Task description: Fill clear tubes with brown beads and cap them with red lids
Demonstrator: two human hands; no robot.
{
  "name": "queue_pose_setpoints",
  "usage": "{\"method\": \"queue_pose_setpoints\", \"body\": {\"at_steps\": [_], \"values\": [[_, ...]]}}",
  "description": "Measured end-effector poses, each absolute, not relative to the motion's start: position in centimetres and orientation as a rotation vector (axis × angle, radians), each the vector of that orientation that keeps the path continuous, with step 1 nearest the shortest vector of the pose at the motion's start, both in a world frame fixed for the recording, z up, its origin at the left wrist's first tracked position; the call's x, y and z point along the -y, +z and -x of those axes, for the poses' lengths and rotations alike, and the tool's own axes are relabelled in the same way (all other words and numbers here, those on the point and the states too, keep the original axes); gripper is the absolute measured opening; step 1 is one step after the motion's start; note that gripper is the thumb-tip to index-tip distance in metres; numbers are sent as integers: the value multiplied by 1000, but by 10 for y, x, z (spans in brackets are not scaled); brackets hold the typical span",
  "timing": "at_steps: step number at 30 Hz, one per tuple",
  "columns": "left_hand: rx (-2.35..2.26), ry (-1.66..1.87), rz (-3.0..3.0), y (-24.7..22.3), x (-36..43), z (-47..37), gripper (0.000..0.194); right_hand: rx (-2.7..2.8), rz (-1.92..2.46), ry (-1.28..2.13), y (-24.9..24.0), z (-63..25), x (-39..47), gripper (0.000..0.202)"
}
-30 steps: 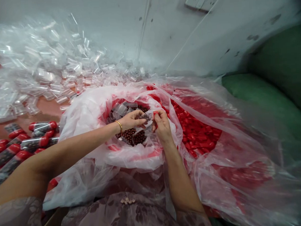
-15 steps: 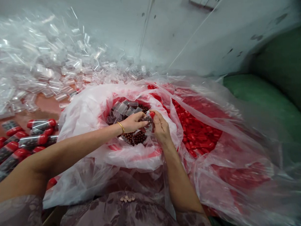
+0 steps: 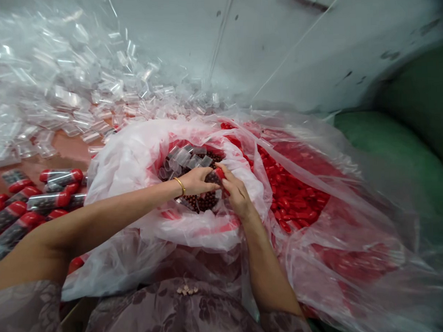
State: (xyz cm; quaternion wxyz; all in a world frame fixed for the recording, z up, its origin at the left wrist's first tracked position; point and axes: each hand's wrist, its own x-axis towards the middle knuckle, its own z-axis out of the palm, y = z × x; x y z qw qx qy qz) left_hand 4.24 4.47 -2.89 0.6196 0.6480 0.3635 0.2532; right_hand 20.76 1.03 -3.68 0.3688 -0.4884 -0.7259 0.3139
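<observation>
Above an open plastic bag, my left hand is closed around a clear plastic tube filled with dark brown balls. My right hand grips the red cap at the tube's right end, thumb and fingers pressed against it. Part of the cap is hidden by the fingers. Below the hands, brown balls fill the bag, and several clear tubes without caps lie on top of them.
A second bag holds many loose red caps at the right. Filled, red-capped tubes are piled on the left. Behind them, a large heap of clear tubes reaches the pale wall. Green sacks stand at the far right.
My right hand has shifted its fingers over the red cap, and the tube has tilted slightly downward. The whole view has moved a little.
</observation>
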Motion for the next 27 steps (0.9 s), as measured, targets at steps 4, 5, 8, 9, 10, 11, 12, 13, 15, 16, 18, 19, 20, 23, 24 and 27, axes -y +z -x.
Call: {"method": "queue_pose_setpoints", "body": {"at_steps": [4,5,8,9,10,11,12,13,15,16,18,19,20,23,24,27], "values": [[-954,642,-1644,-26,-42,-36,23,2031,1302,831,-33,-204,-6,70],[-979,645,-1684,-26,-42,-35,22,2076,1336,788,-32,-202,-6,73],[-1070,630,-1795,-26,-42,-32,19,2200,1459,622,-29,-195,-5,77],[-1101,623,-1825,-26,-42,-32,19,2227,1486,569,-29,-193,-5,77],[-1131,615,-1854,-25,-42,-32,19,2244,1501,526,-29,-192,-5,76],[-1156,601,-1887,-24,-42,-32,20,2246,1506,500,-29,-191,-5,76],[-1174,578,-1926,-22,-42,-32,20,2232,1503,492,-30,-191,-4,75],[-1186,548,-1974,-20,-41,-33,21,2197,1493,499,-31,-191,-3,74],[-1220,484,-2079,-15,-41,-34,21,2055,1448,527,-34,-192,-1,71],[-1237,463,-2117,-13,-41,-35,21,1958,1417,545,-35,-192,0,69],[-1256,461,-2144,-10,-41,-34,23,1758,1350,603,-35,-192,1,63],[-1254,473,-2136,-9,-42,-34,23,1674,1323,653,-35,-192,1,59],[-1243,487,-2117,-9,-42,-33,24,1604,1304,715,-34,-193,1,54],[-1215,480,-2047,-7,-42,-30,28,1453,1255,930,-31,-195,-1,46],[-1203,457,-2035,-6,-41,-30,28,1418,1235,986,-31,-196,-2,46],[-1111,367,-2126,-4,-37,-33,24,1463,1208,1007,-32,-198,-4,46]]}}
